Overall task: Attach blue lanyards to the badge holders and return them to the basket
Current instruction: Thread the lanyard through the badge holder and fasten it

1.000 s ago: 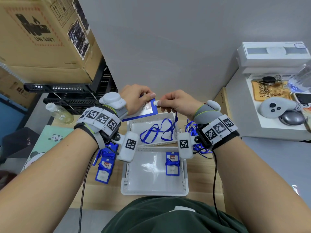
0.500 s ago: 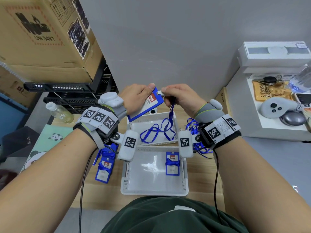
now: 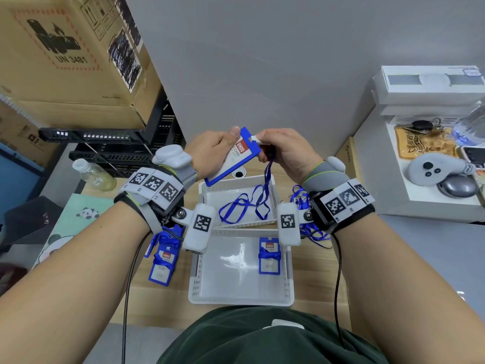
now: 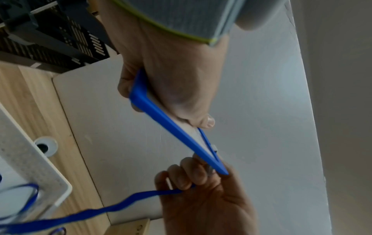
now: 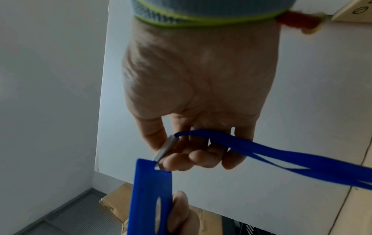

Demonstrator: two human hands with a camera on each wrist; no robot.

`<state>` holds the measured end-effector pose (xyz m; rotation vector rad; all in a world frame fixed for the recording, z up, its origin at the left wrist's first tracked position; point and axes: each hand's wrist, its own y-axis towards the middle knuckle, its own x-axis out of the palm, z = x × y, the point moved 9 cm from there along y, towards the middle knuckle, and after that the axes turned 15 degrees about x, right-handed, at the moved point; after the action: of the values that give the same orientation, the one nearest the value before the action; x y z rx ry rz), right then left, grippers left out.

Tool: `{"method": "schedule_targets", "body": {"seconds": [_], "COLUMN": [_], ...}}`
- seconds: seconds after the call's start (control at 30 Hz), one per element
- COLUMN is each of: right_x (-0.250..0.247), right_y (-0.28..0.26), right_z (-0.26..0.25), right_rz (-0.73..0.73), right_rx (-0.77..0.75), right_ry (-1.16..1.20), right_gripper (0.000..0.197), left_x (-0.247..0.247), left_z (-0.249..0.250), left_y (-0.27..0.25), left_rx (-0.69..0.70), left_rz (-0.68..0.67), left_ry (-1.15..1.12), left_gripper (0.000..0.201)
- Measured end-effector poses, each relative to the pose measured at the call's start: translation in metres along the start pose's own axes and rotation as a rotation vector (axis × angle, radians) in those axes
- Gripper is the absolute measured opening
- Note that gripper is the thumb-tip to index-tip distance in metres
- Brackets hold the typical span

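Note:
My left hand (image 3: 212,151) grips a blue badge holder (image 3: 233,158) above the far white basket (image 3: 273,190), thumb on its face. My right hand (image 3: 283,151) pinches the metal clip (image 5: 166,151) of a blue lanyard (image 3: 266,179) at the holder's top edge (image 5: 152,165). The strap hangs from that hand into the far basket, where it lies in loops (image 3: 241,206). In the left wrist view the holder (image 4: 171,125) runs edge-on between both hands. One holder with a lanyard (image 3: 269,254) lies in the near basket (image 3: 241,298).
More blue badge holders (image 3: 162,258) lie on the wooden table left of the near basket, and a tangle of lanyards (image 3: 304,206) lies to its right. A clear bottle (image 3: 94,174) stands far left. Cardboard boxes and a black crate stand behind; a white shelf with gadgets sits right.
Both hands have risen and the left hand has tilted the holder more upright. The right hand has kept the clip at the holder's top, with the strap pulled up longer.

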<state>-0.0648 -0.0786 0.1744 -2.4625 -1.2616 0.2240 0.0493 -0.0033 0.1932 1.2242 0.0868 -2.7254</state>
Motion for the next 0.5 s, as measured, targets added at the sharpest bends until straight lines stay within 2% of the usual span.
{"method": "schedule_targets", "body": {"seconds": [0.13,0.2,0.3,0.37,0.43,0.5], "right_x": [0.000,0.003,0.012,0.017,0.023,0.023], "right_y": [0.004,0.002,0.003,0.006,0.008,0.008], "right_z": [0.011,0.011,0.016,0.018,0.018,0.013], "right_rz": [0.049,0.071,0.077,0.104,0.113,0.170], "right_rx": [0.044,-0.015,-0.045,-0.019,-0.002,-0.033], "right_ry": [0.018,-0.061,-0.166,-0.242,-0.263,-0.249], "right_gripper": [0.039,0.026,0.013,0.018,0.020,0.034], "left_x": [-0.004,-0.007,-0.007,-0.004,-0.002,0.000], "left_z": [-0.002,-0.002,-0.003,0.000,0.000,0.002], "left_y": [0.002,0.003,0.005,0.005,0.006,0.006], "left_rx": [-0.068,-0.115,-0.148,-0.148,-0.129,-0.112], "left_rz": [0.089,0.139,0.177,0.175,0.183,0.182], "left_ry": [-0.147,-0.223,-0.410,-0.527,-0.562,-0.569], "left_gripper": [0.066,0.064,0.049,0.042,0.056,0.062]}}
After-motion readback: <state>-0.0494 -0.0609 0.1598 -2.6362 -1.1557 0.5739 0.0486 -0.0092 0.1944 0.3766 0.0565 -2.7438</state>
